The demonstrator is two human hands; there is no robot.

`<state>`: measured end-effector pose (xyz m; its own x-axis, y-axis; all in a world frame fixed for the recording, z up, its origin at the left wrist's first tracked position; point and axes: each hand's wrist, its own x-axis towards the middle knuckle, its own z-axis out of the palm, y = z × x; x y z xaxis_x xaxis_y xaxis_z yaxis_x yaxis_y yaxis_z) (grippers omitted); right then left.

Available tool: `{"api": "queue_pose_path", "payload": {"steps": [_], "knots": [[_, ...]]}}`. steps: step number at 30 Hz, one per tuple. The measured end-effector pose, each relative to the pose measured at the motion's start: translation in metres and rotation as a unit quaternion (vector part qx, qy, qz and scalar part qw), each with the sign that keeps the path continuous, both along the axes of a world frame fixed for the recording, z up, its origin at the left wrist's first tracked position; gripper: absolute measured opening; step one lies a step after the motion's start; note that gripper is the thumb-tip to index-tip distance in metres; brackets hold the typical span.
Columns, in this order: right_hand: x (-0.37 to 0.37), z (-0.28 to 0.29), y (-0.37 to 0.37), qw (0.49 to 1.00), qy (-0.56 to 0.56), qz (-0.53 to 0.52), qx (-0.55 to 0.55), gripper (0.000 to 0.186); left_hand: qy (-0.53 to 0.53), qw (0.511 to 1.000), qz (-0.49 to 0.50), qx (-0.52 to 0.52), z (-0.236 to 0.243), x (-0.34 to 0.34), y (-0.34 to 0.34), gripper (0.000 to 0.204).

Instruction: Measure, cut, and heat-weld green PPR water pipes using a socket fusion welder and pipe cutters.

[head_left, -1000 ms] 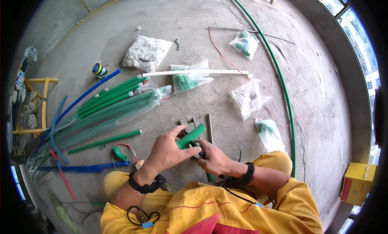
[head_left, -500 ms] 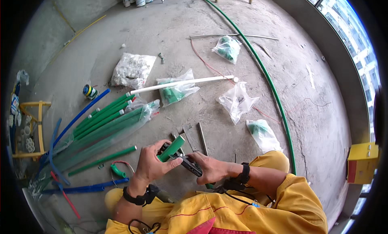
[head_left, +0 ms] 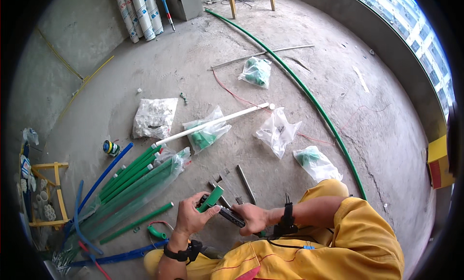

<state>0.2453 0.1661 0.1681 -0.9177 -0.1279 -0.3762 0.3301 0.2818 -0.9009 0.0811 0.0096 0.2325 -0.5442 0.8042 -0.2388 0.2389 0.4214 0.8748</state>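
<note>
The pipe (head_left: pixel 211 198), short and green, is held between the thumb and fingers of our left hand (head_left: pixel 190 217) — just right of them, our right hand (head_left: pixel 252 218) has its fingers wrapped round a black tool (head_left: pixel 232 216) that reaches the pipe. Beyond the right fingers we see a metal bar (head_left: pixel 246 184), with a bag (head_left: pixel 319 165) farther off to their right — and the green bundle (head_left: pixel 140 188) lies left of the left fingers.
</note>
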Motion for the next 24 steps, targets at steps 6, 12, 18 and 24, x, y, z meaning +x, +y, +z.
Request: {"api": "queue_pose_path", "payload": {"steps": [6,12,18,24], "knots": [[-0.006,0.004,0.001,0.999,0.004,0.028,0.042,0.047,-0.006,1.000,0.021,-0.001,-0.009,-0.004,-0.007,0.039],[-0.014,-0.006,0.004,0.999,0.012,-0.042,0.002,0.049,0.072,0.996,0.042,0.029,-0.011,-0.008,-0.004,0.043],[-0.025,-0.004,0.010,0.993,0.011,-0.064,0.098,0.045,0.119,0.984,0.125,0.043,-0.023,0.004,-0.004,0.047],[-0.014,-0.022,0.009,0.979,0.051,-0.092,0.176,0.035,0.116,0.984,0.133,0.041,-0.025,0.018,0.001,0.044]]}}
